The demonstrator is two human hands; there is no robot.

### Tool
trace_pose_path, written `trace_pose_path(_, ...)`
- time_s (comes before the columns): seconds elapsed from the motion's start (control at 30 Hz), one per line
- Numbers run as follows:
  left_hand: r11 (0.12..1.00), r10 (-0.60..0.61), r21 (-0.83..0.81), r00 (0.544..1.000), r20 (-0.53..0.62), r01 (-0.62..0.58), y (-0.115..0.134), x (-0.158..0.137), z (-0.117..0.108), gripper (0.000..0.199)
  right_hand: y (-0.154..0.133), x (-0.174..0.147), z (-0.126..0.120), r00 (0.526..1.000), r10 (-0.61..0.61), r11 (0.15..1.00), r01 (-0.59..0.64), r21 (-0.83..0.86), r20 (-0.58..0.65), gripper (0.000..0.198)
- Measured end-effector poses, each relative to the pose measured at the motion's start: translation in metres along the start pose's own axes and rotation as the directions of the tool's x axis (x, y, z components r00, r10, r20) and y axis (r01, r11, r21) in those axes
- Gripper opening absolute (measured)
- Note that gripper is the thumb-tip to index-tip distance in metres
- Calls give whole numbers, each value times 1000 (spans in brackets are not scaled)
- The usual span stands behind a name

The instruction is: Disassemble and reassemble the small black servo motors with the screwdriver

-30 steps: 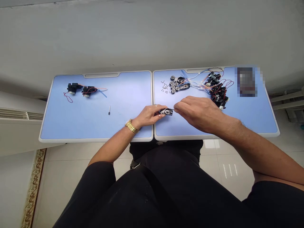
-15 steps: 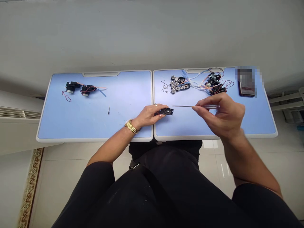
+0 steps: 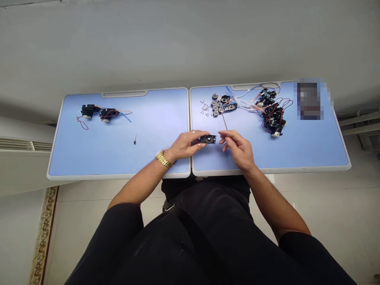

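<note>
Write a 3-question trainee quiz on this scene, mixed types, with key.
1. True or false: the watch is on the right arm.
2. What does the left hand hold?
3. Which lie nearest the screws?
A) the two wired units at far left
B) the round silver parts
C) the short rod

Key
1. False: the watch is on the left arm.
2. A black part.
3. B: they lie just right of the screws.
</note>
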State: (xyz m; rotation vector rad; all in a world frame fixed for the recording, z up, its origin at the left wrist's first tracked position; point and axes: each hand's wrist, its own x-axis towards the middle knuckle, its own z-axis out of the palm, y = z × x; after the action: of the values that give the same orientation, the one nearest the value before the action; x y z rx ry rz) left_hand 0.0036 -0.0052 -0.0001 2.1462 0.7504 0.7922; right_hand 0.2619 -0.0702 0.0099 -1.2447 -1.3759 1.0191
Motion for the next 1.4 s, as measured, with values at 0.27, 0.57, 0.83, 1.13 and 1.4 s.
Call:
trace_pose_path(0.27, 999, 22, -33, 1000, 14, -22, -2, -2, 0, 45, -2, 12, 3, 927, -327, 868, 371, -331, 182, 36)
trace_pose_path(0.57, 979, 128, 155, 991, 26, -130, -6, -9, 10, 52, -16, 24, -2, 920, -261, 901, 340, -269, 291, 29)
trace_pose_path(0.83, 992, 81, 101, 997, -21, -78, -1, -5, 9, 49, -5, 18, 3, 916, -304, 901, 365, -233, 261, 29)
trace_pose_path(1.13, 994, -62, 92, 993, 96, 53, 4, 8, 9, 49, 1, 69, -19, 819, -308, 900, 416, -133, 483, 36)
trace_pose_path(1.4, 969, -20, 249, 992, 122, -12, -8, 25, 4, 51, 3, 94, -30, 800, -288, 902, 411, -132, 526, 46)
